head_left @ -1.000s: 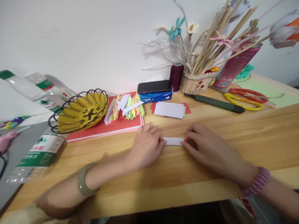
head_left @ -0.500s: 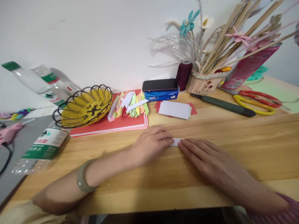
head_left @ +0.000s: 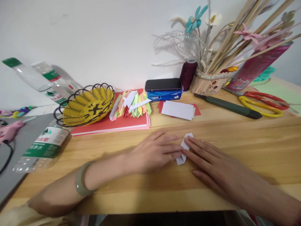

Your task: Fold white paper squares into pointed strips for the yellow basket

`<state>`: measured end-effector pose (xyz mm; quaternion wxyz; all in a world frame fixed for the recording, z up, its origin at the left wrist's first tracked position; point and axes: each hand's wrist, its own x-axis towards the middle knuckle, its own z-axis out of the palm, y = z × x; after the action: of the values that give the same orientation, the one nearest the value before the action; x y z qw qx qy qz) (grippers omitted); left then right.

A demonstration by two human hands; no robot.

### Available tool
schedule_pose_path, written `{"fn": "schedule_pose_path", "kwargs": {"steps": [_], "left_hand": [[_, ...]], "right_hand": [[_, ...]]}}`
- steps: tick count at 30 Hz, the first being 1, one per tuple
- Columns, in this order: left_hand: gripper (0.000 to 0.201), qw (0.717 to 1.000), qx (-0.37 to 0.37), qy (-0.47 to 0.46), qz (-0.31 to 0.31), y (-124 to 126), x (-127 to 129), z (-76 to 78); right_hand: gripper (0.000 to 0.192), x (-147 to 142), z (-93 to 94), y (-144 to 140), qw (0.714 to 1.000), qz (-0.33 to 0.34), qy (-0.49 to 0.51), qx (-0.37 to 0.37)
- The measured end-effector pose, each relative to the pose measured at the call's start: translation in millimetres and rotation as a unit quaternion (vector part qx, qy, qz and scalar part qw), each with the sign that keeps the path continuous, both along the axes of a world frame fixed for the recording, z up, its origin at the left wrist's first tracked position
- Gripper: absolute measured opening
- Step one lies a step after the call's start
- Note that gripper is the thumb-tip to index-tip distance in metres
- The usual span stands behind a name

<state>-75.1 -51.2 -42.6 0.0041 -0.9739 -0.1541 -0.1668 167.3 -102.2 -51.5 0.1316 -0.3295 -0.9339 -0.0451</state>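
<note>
A small folded white paper strip (head_left: 184, 148) lies on the wooden table (head_left: 235, 138), turned on a diagonal. My left hand (head_left: 155, 153) rests flat with its fingertips on the strip's left side. Flat from the right, my right hand (head_left: 211, 163) lies with its fingertips pressing the same strip. Both hands have extended fingers and pin the paper to the tabletop. A green bangle sits on my left wrist.
Behind the hands lie a stack of white and red cards (head_left: 178, 109), folded coloured strips (head_left: 131, 106) on red paper, a yellow basket (head_left: 87, 106), a phone on a blue tissue pack (head_left: 163, 89), a utility knife (head_left: 229, 106), scissors (head_left: 263, 101), a stick vase (head_left: 209, 83) and bottles (head_left: 44, 141).
The strip lay horizontal between my hands; now it is turned diagonal and looks shorter and folded. My right hand flattened and slid left over it. The view shifted slightly right.
</note>
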Motion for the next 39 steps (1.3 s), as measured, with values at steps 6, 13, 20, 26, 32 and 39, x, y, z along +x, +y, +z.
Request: {"fn": "schedule_pose_path", "kwargs": {"steps": [6,13,20,26,32,39], "left_hand": [[0.032,0.997,-0.052,0.050,-0.034,8,-3,1.3],[0.032,0.994,-0.086,0.066,-0.029,9,-4,7.7],[0.030,0.991,-0.091,0.094,-0.023,11,-5,8.6],[0.030,0.992,-0.095,0.079,-0.021,10,-5,8.0],[0.031,0.992,-0.089,0.090,-0.024,11,-5,8.1],[0.030,0.992,-0.060,0.105,0.021,-5,0,2.4]], "right_hand": [[0.063,5,0.3,-4,1.000,-0.001,0.000,0.001],[0.052,6,4.3,-3,0.999,0.042,-0.010,-0.001],[0.043,4,6.2,0,0.998,0.048,-0.029,0.019],[0.043,7,4.6,0,0.999,0.052,-0.002,0.013],[0.045,9,1.8,2,0.998,0.051,0.021,-0.007],[0.041,9,4.3,3,0.999,0.045,-0.021,0.021]]}}
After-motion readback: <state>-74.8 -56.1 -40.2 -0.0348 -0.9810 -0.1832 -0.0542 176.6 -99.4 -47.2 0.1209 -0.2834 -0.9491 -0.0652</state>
